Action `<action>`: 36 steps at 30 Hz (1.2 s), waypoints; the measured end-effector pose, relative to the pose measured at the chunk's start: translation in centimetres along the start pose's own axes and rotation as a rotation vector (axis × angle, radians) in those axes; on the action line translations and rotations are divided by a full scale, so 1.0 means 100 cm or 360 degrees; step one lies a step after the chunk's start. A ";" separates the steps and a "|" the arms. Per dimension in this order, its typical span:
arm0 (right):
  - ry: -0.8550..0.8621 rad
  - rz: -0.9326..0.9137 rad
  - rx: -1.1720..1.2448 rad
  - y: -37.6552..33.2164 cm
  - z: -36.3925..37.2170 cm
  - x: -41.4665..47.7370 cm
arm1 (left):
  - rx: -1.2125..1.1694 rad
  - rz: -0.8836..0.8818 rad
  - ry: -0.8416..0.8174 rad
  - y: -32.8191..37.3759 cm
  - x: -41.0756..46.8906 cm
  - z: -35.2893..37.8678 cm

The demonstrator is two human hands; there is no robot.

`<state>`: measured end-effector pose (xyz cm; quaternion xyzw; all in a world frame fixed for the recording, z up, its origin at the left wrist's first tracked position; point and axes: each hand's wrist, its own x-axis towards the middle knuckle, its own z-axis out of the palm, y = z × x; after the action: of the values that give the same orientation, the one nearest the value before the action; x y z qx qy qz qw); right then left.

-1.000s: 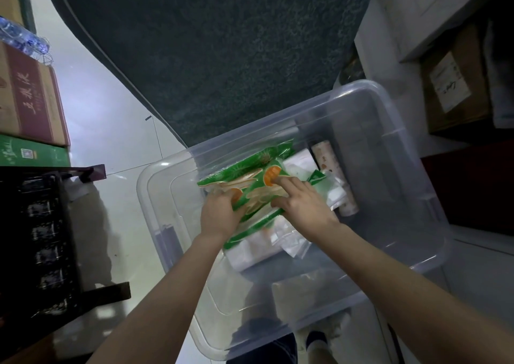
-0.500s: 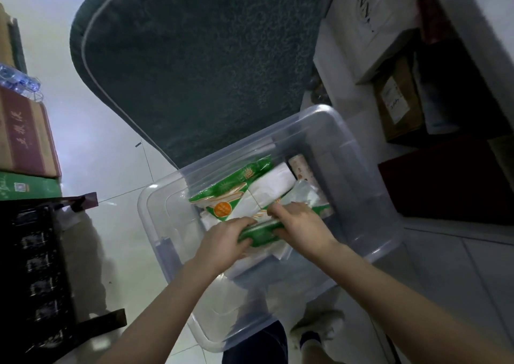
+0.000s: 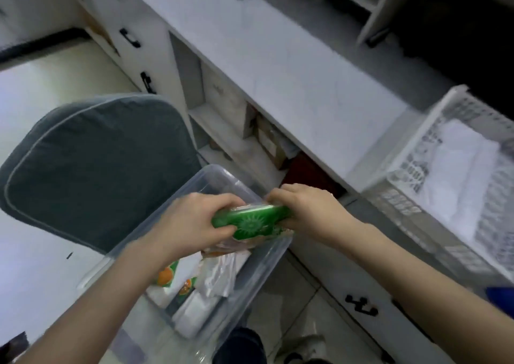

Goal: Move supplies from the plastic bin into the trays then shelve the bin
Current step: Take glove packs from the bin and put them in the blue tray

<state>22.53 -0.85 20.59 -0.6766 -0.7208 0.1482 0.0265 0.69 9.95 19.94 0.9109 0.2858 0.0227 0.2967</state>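
Both hands are clenched on one bundle of green packets [image 3: 253, 221]: the left hand [image 3: 192, 221] wraps its 9 o'clock end, the right hand [image 3: 308, 213] pinches the 3 o'clock end. Half a second ago the bundle lay low inside the plastic bin [image 3: 222, 174]; now it is raised above the bin's rim, with white and orange packets [image 3: 194, 280] left below at 7 o'clock. A white lattice tray [image 3: 445, 104] sits on the counter [image 3: 278, 66] at 2 o'clock.
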 end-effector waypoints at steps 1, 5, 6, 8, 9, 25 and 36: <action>0.0064 0.0084 0.0004 0.007 -0.022 -0.016 | 0.0011 0.0101 0.0011 0.020 0.012 -0.014; 0.0319 0.0436 0.0001 0.042 -0.102 -0.087 | 0.0097 0.0527 -0.0001 0.110 0.067 -0.051; 0.0383 0.0522 -0.0003 0.051 -0.118 -0.106 | 0.0132 0.0620 -0.0003 0.134 0.080 -0.055; 0.0487 0.0695 0.0065 0.069 -0.139 -0.143 | 0.0213 0.0811 0.0032 0.181 0.107 -0.058; 0.0529 0.0766 0.0109 0.077 -0.145 -0.160 | 0.0243 0.0899 0.0052 0.204 0.119 -0.059; 0.0761 0.1190 0.0110 0.233 -0.214 -0.391 | -0.0023 0.1269 0.0192 0.481 0.220 0.043; 0.0430 0.1620 -0.0037 0.338 -0.183 -0.514 | -0.0364 0.1097 -0.0454 0.579 0.294 0.184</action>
<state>63.84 -46.81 37.98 -0.9544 -0.2927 0.0457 0.0365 58.56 -22.27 33.13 0.9085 -0.0855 0.0258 0.4082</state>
